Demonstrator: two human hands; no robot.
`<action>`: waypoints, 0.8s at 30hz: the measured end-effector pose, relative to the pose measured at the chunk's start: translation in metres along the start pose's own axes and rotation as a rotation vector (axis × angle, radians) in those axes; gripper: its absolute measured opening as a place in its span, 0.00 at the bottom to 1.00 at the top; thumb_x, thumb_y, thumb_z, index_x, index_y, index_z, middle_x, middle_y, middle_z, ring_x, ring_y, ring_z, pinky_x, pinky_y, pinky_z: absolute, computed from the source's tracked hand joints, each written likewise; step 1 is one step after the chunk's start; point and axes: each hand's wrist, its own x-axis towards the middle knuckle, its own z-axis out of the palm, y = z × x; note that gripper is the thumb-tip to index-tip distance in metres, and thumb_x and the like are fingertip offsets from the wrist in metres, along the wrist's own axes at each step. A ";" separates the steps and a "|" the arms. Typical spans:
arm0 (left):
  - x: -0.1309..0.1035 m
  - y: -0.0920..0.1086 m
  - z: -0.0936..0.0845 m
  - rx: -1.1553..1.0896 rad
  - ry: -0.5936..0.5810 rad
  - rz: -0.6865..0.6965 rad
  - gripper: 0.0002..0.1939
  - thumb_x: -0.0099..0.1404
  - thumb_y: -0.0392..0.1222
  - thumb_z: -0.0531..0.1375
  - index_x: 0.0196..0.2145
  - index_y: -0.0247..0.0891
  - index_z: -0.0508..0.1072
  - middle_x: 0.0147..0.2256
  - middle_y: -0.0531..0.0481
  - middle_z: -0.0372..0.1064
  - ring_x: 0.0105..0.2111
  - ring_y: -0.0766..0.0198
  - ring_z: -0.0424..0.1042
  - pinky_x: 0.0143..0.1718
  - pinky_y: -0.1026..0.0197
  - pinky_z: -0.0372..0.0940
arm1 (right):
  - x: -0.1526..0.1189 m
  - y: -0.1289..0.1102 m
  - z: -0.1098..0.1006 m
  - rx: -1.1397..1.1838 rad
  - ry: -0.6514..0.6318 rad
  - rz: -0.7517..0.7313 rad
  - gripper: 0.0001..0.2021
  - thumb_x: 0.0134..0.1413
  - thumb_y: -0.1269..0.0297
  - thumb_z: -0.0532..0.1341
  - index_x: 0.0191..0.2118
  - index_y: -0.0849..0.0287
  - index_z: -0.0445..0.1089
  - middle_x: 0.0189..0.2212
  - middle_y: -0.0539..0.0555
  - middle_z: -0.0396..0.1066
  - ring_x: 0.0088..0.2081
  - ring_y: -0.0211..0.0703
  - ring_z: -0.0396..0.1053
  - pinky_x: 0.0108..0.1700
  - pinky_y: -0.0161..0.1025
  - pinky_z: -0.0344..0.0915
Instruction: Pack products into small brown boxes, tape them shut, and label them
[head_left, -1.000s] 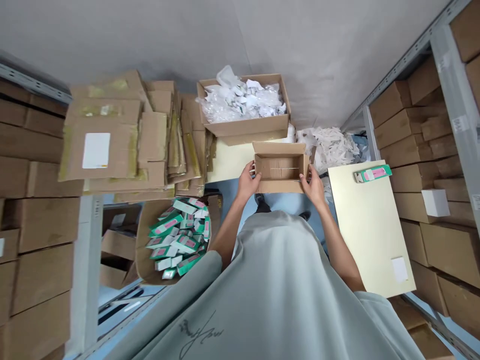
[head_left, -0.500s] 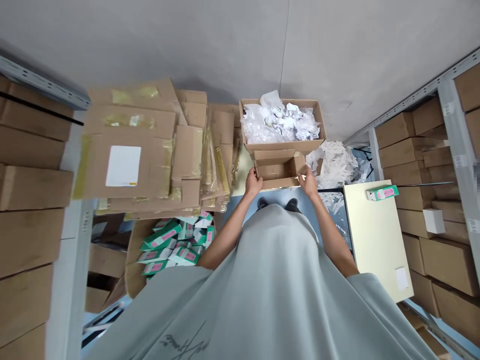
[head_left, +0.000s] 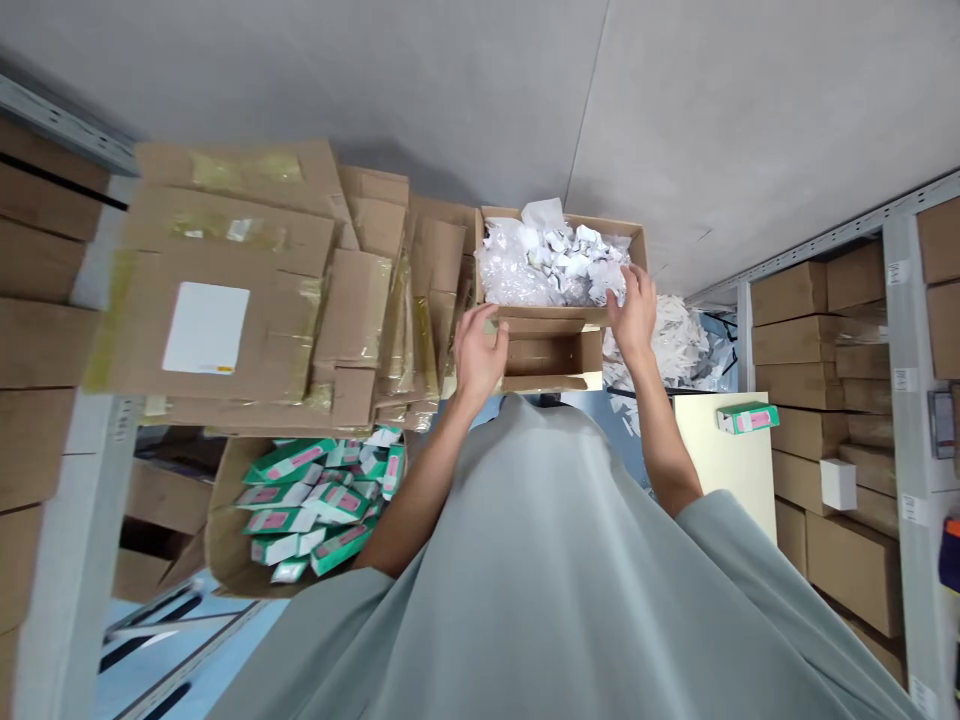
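Note:
A small open cardboard box [head_left: 546, 382] stands in front of me with its inside bare. My left hand [head_left: 480, 355] is at the small box's left end, fingers spread and thumb toward it; whether it touches the cardboard I cannot tell. Behind stands a larger cardboard box [head_left: 551, 312], filled with clear plastic wrap [head_left: 506, 268] and crumpled white paper [head_left: 574, 258]. Over its front right corner is my right hand [head_left: 634, 312], fingers apart, close to the paper and holding nothing I can see.
Flattened cardboard [head_left: 277, 335] is piled at left. Below it, a carton [head_left: 225, 500] holds many green-and-white boxes [head_left: 337, 500]. White paper strips [head_left: 671, 345] heap at right, near a pale tabletop [head_left: 727, 470] bearing one green box [head_left: 748, 418]. Shelves of cartons [head_left: 855, 540] flank both sides.
Both hands have let go of the small box's ends. My left hand has moved up and left with fingers spread; my right hand has risen to the larger box's corner. The view has shifted.

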 end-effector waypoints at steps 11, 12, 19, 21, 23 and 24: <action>0.050 0.080 0.061 -0.152 -0.217 0.134 0.19 0.80 0.45 0.61 0.65 0.43 0.77 0.63 0.40 0.78 0.64 0.50 0.78 0.68 0.46 0.74 | 0.053 0.020 -0.007 0.024 -0.129 -0.006 0.24 0.79 0.64 0.55 0.72 0.57 0.74 0.69 0.66 0.75 0.69 0.62 0.73 0.74 0.59 0.68; 0.048 0.082 0.063 -0.195 -0.234 0.121 0.22 0.81 0.47 0.61 0.69 0.44 0.74 0.67 0.39 0.75 0.65 0.50 0.77 0.68 0.46 0.75 | 0.046 0.020 -0.013 0.084 -0.078 -0.025 0.24 0.80 0.61 0.54 0.73 0.55 0.73 0.70 0.65 0.75 0.70 0.61 0.72 0.74 0.59 0.68; 0.042 0.101 0.047 -0.502 -0.381 -0.005 0.39 0.75 0.67 0.68 0.76 0.51 0.68 0.74 0.40 0.68 0.69 0.44 0.76 0.65 0.45 0.79 | -0.015 -0.011 -0.044 0.551 -0.197 -0.112 0.25 0.80 0.43 0.57 0.69 0.50 0.73 0.63 0.60 0.79 0.64 0.56 0.78 0.66 0.53 0.78; 0.037 0.095 0.039 -0.560 -0.442 -0.057 0.40 0.72 0.69 0.71 0.73 0.48 0.73 0.68 0.40 0.76 0.64 0.45 0.81 0.64 0.44 0.80 | -0.029 -0.022 -0.041 0.619 -0.269 -0.122 0.21 0.80 0.46 0.58 0.67 0.49 0.75 0.65 0.60 0.78 0.66 0.56 0.77 0.67 0.54 0.78; 0.027 0.083 0.031 -0.595 -0.478 -0.112 0.40 0.68 0.70 0.73 0.69 0.44 0.78 0.62 0.41 0.81 0.59 0.46 0.84 0.62 0.44 0.81 | -0.039 -0.030 -0.033 0.617 -0.307 -0.134 0.18 0.79 0.51 0.59 0.64 0.47 0.77 0.70 0.60 0.73 0.72 0.58 0.72 0.69 0.58 0.76; 0.020 0.076 0.028 -0.603 -0.475 -0.138 0.39 0.68 0.69 0.74 0.66 0.42 0.79 0.61 0.40 0.82 0.58 0.46 0.84 0.62 0.45 0.81 | -0.043 -0.033 -0.029 0.600 -0.328 -0.147 0.16 0.79 0.53 0.59 0.63 0.46 0.79 0.73 0.59 0.70 0.75 0.58 0.69 0.71 0.60 0.74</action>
